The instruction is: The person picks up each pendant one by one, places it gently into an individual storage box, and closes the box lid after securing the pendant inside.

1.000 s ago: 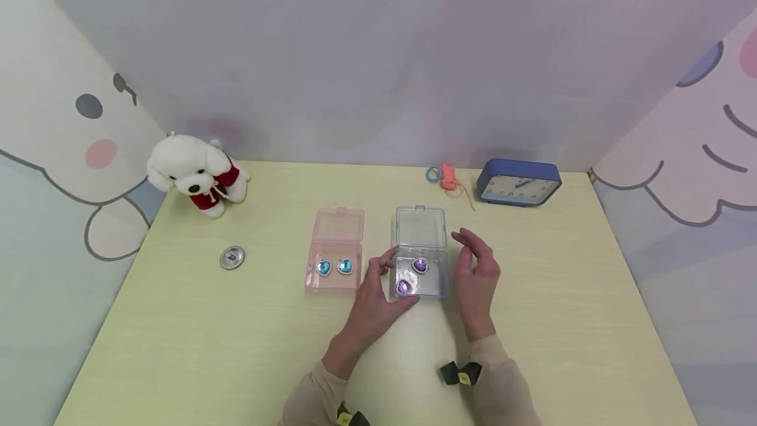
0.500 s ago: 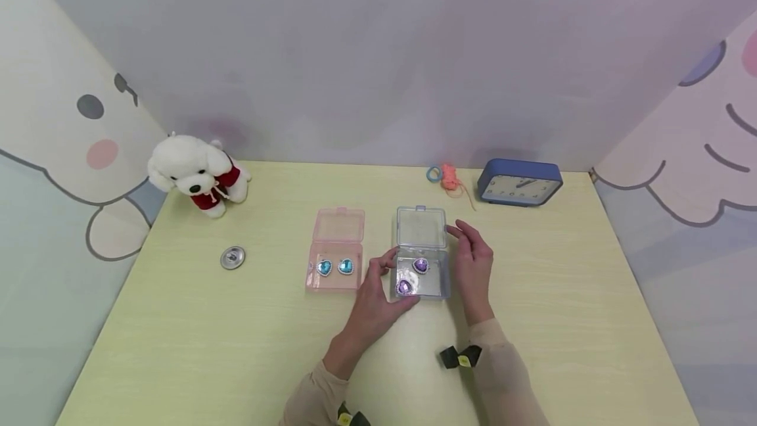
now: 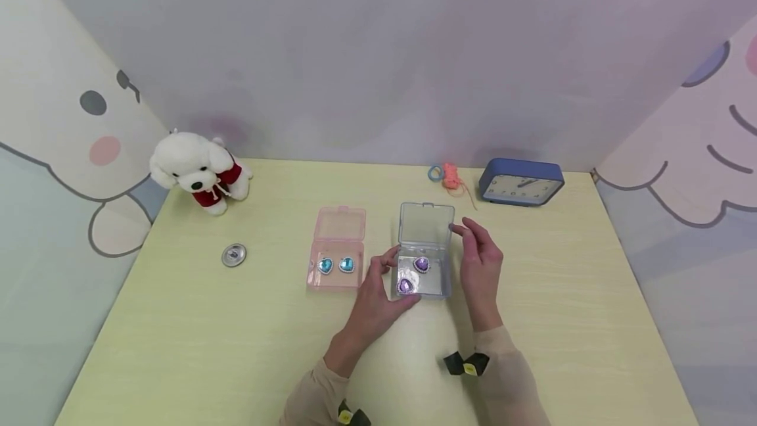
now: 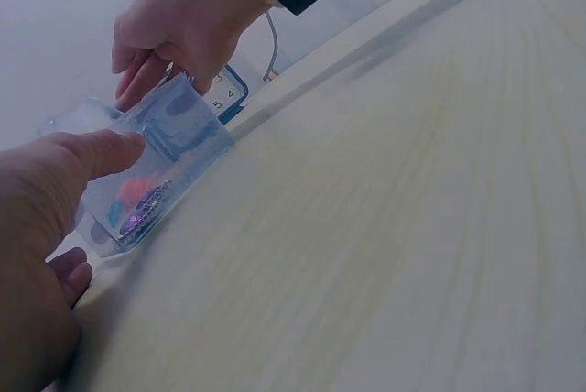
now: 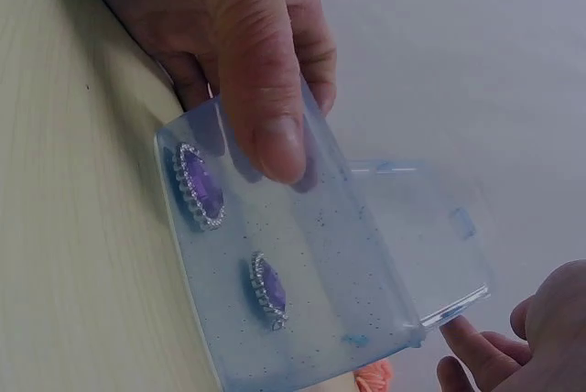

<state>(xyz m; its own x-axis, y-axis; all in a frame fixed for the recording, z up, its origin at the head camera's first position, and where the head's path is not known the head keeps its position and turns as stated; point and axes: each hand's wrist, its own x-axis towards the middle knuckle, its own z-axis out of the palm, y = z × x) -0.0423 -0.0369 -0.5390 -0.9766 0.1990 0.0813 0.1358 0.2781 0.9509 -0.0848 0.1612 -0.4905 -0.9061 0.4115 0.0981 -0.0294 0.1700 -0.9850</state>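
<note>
A small clear bluish plastic box (image 3: pixel 437 279) stands on the table with its hinged lid (image 3: pixel 426 223) swung up. Two purple heart-shaped gems with beaded silvery rims lie inside, one gem (image 3: pixel 422 264) near the middle and another gem (image 3: pixel 405 286) at the near left corner. My left hand (image 3: pixel 374 304) grips the box, its thumb (image 5: pixel 265 90) over the front wall and fingers round the left side. On the opposite side, my right hand (image 3: pixel 481 265) touches the lid's right edge with a fingertip. Its other fingers are loosely bent.
Left of it, an opened pink plastic box (image 3: pixel 319 280) contains two blue heart gems (image 3: pixel 336 265). A round metal piece (image 3: pixel 234 255) and a white plush dog (image 3: pixel 192 166) are farther left. Behind are a blue ring (image 3: pixel 435 173), coral yarn (image 3: pixel 451 177) and a blue clock (image 3: pixel 520 183).
My right hand has come to the lid's right edge, and the lid has tilted up slightly from lying back. My left hand keeps its grip on the box.
</note>
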